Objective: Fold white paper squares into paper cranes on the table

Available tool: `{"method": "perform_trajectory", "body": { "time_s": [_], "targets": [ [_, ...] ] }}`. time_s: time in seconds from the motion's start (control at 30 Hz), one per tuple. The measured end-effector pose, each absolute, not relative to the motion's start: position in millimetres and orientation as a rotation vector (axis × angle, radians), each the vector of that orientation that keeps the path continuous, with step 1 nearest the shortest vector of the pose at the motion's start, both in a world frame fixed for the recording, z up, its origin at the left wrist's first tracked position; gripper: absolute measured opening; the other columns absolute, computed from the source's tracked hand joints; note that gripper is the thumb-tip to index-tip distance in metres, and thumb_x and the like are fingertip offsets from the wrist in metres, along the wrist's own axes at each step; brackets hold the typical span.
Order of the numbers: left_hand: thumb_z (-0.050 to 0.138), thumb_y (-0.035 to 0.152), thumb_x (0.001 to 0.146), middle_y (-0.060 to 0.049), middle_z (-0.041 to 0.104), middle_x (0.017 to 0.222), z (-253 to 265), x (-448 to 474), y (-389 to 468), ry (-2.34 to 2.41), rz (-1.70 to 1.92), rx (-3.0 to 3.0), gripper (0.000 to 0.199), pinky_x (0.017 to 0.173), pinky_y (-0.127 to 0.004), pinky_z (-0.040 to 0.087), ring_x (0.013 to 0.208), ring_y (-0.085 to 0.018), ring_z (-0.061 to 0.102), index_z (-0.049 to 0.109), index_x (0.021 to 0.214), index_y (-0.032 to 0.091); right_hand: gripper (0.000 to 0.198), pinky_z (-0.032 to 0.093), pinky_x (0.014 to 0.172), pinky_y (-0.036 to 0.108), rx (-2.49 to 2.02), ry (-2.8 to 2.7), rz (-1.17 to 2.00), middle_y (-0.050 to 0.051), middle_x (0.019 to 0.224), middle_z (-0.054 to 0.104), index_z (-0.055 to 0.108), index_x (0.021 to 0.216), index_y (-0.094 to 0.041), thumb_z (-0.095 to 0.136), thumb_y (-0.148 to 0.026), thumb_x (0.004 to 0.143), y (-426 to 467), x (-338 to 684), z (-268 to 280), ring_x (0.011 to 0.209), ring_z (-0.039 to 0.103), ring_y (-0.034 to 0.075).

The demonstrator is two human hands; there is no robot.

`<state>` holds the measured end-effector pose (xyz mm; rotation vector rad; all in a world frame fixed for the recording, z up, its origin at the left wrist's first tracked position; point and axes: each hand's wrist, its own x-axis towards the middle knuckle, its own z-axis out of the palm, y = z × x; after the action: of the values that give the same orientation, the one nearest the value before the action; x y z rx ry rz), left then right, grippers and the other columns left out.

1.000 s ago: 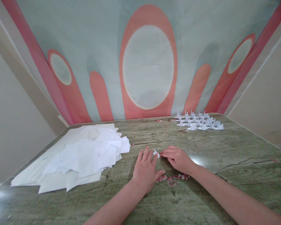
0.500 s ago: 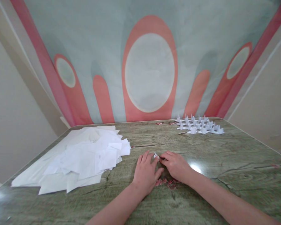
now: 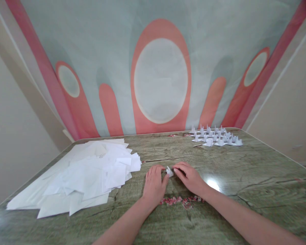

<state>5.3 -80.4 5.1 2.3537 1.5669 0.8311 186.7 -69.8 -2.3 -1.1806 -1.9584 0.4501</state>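
A: Progress?

B: Cranes (image 3: 220,141) in rows by table's (image 3: 206,224) far edge, nr far R corner: done, I'd judge. Exact no. unclear, they overlap. Sheets (image 3: 91,177) piled along L edge, toward far L corner, look unworked, so prob. plenty left.

A: And the one in work?

B: Fold (image 3: 169,172) is btwn hands, mid-table, well in from far edge, apart from rows & pile. Small, white, slim pt. up, angular body. Looks well along, I'd say; detail too small to be sure.

A: Hands?

B: L hand (image 3: 154,185): thumb & fingers narrow, pinching its L side. R hand (image 3: 190,177): fingertips close together at its R side; can't tell if gripping.
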Motion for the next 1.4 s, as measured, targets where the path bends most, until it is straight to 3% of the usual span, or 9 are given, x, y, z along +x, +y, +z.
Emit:
{"method": "perform_trajectory", "body": {
  "time_s": [0.27,0.47,0.87,1.4],
  "targets": [
    [0.046,0.022,0.084,-0.004,0.054,0.108,8.6,7.3,-80.4,1.575,0.793,2.347,0.012,0.089,-0.038,0.035,0.107,-0.02,0.045,0.052,0.095,0.022,0.016,0.043,0.076,0.032,-1.186,-1.934,0.54,0.004,0.082,0.061,0.064,0.083,-0.019,0.048,-0.025,0.086,-61.2,185.4,-5.5,0.081,0.056,0.017],
    [0.052,0.024,0.081,-0.005,0.052,0.108,7.6,7.1,-80.4,1.549,0.779,2.383,0.013,0.089,-0.04,0.035,0.107,-0.022,0.044,0.053,0.094,0.022,0.011,0.041,0.079,0.034,-1.18,-1.959,0.538,0.005,0.085,0.061,0.065,0.085,-0.02,0.057,-0.025,0.08,-62.0,184.3,-5.3,0.083,0.055,0.018],
    [0.057,0.015,0.075,-0.006,0.052,0.107,6.6,4.2,-79.9,1.351,0.868,2.403,0.016,0.092,-0.04,0.036,0.109,-0.022,0.044,0.055,0.09,0.02,0.01,0.038,0.079,0.033,-1.165,-2.074,0.517,0.002,0.089,0.059,0.058,0.067,-0.019,0.065,-0.025,0.073,-72.1,187.3,-2.9,0.085,0.054,0.017],
    [0.054,0.012,0.075,-0.006,0.054,0.102,8.6,5.4,-81.5,1.297,0.888,2.404,0.01,0.093,-0.041,0.036,0.107,-0.023,0.045,0.058,0.081,0.02,0.005,0.039,0.075,0.034,-1.142,-2.194,0.401,0.004,0.087,0.058,0.057,0.076,-0.019,0.058,-0.023,0.08,-74.5,183.9,2.1,0.084,0.051,0.019]
  ]
}}
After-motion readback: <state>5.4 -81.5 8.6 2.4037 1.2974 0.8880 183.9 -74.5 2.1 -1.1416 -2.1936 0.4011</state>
